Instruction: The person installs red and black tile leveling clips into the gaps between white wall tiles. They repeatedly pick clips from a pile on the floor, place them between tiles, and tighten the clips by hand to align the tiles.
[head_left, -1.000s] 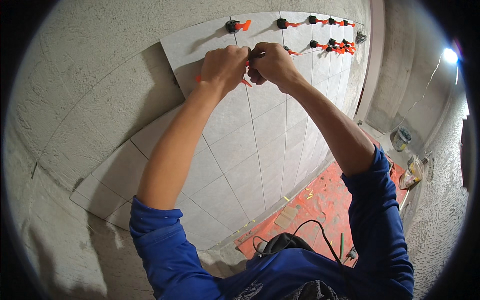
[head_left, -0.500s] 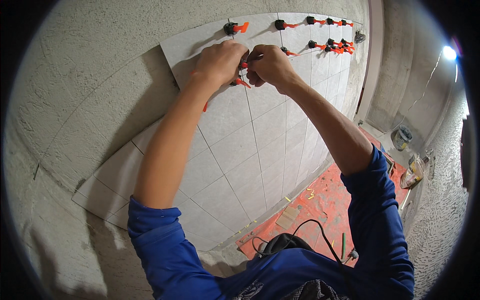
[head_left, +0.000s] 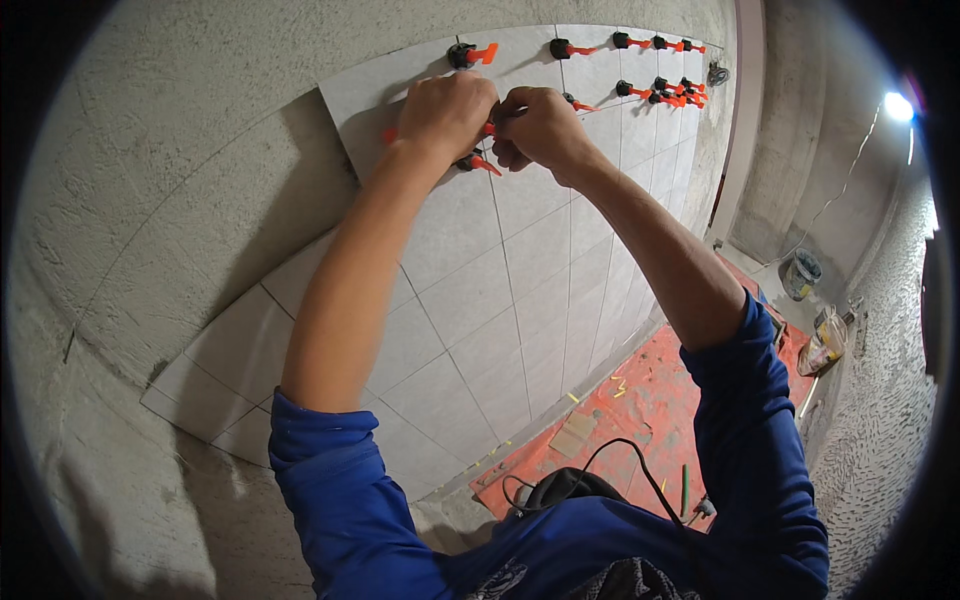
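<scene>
Both hands work close together on the upper left part of a grey tiled wall (head_left: 465,235). My left hand (head_left: 447,113) is closed, its back toward me, and what its fingers hold is hidden. My right hand (head_left: 540,130) sits just beside it, fingers curled and pinched at the orange-red end of a tile leveler (head_left: 488,129) that shows between the hands. Another tile leveler (head_left: 480,163), black with an orange-red handle, sticks out of the joint just below. One more leveler (head_left: 472,56) stands above my left hand. A red piece (head_left: 390,135) shows left of my left wrist.
Several more levelers (head_left: 632,90) line the joints to the right. Bare rough plaster (head_left: 190,160) borders the tiles. A red sheet (head_left: 640,400) covers the floor, with a cardboard piece (head_left: 573,435). A bucket (head_left: 802,274) and a lamp (head_left: 898,106) are at the right.
My left forearm and elbow have swung to the right. The red piece by my left wrist shows more clearly. My right hand stays at nearly the same spot.
</scene>
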